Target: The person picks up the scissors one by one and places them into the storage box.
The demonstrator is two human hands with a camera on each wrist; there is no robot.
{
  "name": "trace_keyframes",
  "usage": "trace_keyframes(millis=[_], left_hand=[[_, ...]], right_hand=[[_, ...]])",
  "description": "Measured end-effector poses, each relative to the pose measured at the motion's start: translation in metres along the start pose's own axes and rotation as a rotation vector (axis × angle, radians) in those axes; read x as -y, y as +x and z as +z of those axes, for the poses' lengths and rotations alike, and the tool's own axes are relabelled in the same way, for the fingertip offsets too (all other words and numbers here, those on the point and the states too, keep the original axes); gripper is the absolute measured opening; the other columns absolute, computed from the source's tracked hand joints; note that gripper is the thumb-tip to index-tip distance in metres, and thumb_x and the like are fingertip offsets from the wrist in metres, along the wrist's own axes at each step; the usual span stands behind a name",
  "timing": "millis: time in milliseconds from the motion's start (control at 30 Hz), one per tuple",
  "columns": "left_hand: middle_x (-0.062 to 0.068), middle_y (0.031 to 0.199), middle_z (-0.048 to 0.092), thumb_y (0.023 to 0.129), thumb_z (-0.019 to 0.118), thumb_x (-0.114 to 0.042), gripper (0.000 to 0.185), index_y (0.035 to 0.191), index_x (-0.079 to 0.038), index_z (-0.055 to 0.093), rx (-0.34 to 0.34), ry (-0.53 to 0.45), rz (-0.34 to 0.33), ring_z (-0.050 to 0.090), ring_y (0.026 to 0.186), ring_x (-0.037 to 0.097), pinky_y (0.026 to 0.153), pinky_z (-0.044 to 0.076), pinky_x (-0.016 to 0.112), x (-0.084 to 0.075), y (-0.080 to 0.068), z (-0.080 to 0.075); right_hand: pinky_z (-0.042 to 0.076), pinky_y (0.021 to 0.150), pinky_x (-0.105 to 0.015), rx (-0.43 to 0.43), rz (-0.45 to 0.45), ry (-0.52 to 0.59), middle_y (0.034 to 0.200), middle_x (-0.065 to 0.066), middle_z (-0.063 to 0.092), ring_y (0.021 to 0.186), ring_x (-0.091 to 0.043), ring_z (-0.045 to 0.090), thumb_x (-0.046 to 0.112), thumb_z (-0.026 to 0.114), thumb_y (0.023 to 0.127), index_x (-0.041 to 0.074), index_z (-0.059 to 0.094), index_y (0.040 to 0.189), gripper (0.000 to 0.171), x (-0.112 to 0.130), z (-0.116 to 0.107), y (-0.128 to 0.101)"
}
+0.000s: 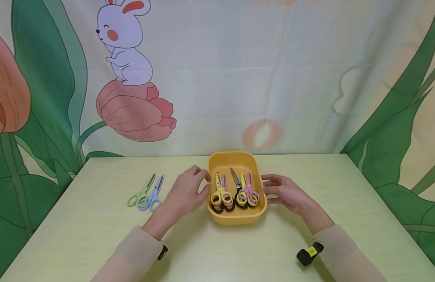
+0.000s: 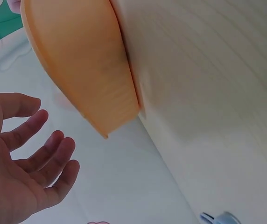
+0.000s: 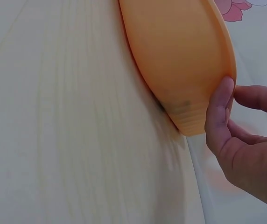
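Observation:
A yellow plastic storage basket (image 1: 238, 220) stands in the middle of the table. Several scissors lie inside, among them yellow-handled scissors (image 1: 222, 196) and pink-handled scissors (image 1: 251, 194). My left hand (image 1: 189, 188) hovers at the basket's left side; in the left wrist view its loosely bent fingers are apart from the wall. At the right side, my right hand (image 1: 288, 192) pinches the rim, thumb tip against the outer wall in the right wrist view. Green-handled scissors (image 1: 141, 196) and blue-handled scissors (image 1: 154, 197) lie left of my left hand.
The light wooden tabletop (image 1: 238, 254) meets a printed curtain (image 1: 217, 78) at its back edge, right behind the basket. A black strap device (image 1: 309, 253) is at the right wrist.

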State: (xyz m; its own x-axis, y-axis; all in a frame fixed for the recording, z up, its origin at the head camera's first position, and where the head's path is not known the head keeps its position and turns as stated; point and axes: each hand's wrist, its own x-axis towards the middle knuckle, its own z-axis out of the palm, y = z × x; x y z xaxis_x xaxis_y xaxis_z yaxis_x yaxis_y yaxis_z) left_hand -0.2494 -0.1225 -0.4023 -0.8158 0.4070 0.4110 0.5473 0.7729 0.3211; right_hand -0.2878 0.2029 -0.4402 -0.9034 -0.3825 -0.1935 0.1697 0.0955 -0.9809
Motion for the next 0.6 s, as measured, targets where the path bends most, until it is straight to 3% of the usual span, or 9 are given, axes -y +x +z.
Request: trace_keyframes(millis=[400, 600], left_hand=[[0.010, 0.104, 0.057, 0.093, 0.071, -0.010, 0.016, 0.108, -0.008, 0.066, 0.045, 0.055, -0.014, 0.055, 0.090, 0.029, 0.075, 0.048, 0.045, 0.017, -0.018, -0.012], [0.015, 0.111, 0.054, 0.093, 0.072, -0.012, 0.021, 0.112, -0.010, 0.065, 0.140, 0.114, -0.048, 0.053, 0.096, 0.033, 0.078, 0.048, 0.049, 0.026, -0.025, -0.016]], right_hand=[[0.058, 0.087, -0.040, 0.028, 0.012, 0.037, 0.144, -0.033, 0.043, 0.109, -0.026, 0.063, -0.002, 0.056, 0.099, -0.009, 0.029, 0.153, 0.061, 0.001, -0.003, -0.001], [0.058, 0.085, -0.039, 0.032, 0.011, 0.046, 0.139, -0.032, 0.046, 0.105, -0.025, 0.063, -0.002, 0.057, 0.099, -0.009, 0.029, 0.153, 0.062, 0.000, -0.003, -0.001]])
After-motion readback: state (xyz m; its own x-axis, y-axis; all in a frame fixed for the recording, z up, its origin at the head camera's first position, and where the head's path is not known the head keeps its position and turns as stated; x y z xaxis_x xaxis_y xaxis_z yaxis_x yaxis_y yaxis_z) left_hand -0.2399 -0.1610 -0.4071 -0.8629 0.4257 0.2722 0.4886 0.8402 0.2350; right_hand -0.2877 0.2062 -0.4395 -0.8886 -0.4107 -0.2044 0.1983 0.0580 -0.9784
